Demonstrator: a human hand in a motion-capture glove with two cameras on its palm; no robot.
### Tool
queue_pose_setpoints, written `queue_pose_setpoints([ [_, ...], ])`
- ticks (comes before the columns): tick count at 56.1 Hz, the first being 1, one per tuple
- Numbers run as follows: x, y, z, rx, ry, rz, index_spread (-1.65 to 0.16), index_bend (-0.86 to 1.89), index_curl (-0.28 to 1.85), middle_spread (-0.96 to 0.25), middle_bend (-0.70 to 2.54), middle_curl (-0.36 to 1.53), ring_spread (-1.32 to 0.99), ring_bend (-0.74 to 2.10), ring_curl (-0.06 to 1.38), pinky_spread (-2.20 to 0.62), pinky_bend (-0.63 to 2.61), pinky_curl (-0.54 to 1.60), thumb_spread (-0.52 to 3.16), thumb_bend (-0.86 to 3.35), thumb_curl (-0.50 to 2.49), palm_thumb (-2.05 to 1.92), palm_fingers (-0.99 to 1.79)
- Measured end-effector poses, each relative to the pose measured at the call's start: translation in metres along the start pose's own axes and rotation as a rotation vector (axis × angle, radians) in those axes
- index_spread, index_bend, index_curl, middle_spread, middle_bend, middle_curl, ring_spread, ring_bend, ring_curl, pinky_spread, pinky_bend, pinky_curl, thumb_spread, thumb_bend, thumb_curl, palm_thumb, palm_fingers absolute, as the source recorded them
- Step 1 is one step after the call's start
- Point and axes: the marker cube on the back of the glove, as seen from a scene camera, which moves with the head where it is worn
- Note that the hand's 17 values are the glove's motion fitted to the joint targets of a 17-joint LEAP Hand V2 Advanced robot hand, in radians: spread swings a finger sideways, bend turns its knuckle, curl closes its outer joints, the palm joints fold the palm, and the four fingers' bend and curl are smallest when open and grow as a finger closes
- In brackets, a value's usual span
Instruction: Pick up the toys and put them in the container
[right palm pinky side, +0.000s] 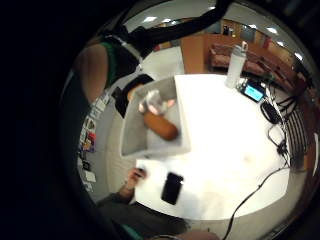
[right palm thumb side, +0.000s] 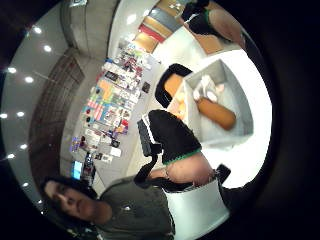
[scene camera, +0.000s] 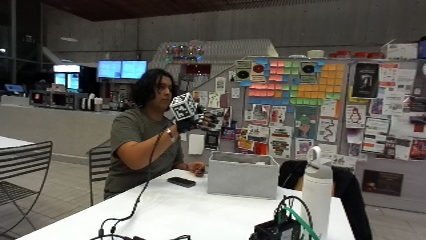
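Note:
In the outside view my gloved right hand (scene camera: 193, 121) is raised to about head height, above and to the left of the grey container (scene camera: 243, 175) on the white table. Its fingers are relaxed and hold nothing. From the palm views, the container (right palm pinky side: 130, 130) holds an orange toy (right palm pinky side: 161, 126) lying on its floor and a small grey-and-white plush toy (right palm pinky side: 156, 102) beside it. Both toys, orange (right palm thumb side: 217, 114) and plush (right palm thumb side: 207, 90), also show inside the box in the thumb side view. The box wall hides them in the outside view.
A black phone (scene camera: 181, 182) lies on the table by the person's bare left hand (scene camera: 196, 169). A tall white bottle (scene camera: 317, 192), a small device (scene camera: 279, 227) and cables sit at the table's near end. A metal chair (scene camera: 20, 170) stands to the left.

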Motion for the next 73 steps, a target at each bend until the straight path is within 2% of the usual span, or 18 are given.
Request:
queue_pose_setpoints([
  [3,-0.003,0.026,0.007,-0.025,-0.065,0.122,-0.44,0.18,0.56,-0.09,0.29,0.45,-0.15,0.65,0.26,-0.04,0.89,0.35,1.32,-0.03,0.33,-0.03,0.17],
  [15,0.051,0.127,0.034,-0.111,-0.06,0.259,-0.43,0.2,0.53,-0.08,0.27,0.43,-0.14,0.65,0.26,-0.03,0.85,0.34,1.33,-0.03,0.3,-0.03,0.2],
  [23,0.078,0.165,0.041,-0.106,0.004,0.36,-0.43,0.2,0.52,-0.07,0.26,0.43,-0.13,0.62,0.25,-0.03,0.84,0.33,1.35,-0.03,0.28,-0.03,0.21],
  [35,0.085,0.182,0.035,-0.076,0.116,0.38,-0.43,0.2,0.51,-0.07,0.27,0.43,-0.13,0.59,0.23,-0.02,0.78,0.32,1.34,-0.03,0.27,-0.03,0.19],
  [73,0.093,0.17,0.035,-0.119,0.065,0.345,-0.43,0.23,0.5,-0.07,0.21,0.4,-0.12,0.53,0.21,0.0,0.68,0.31,1.37,-0.02,0.26,-0.02,0.25],
])
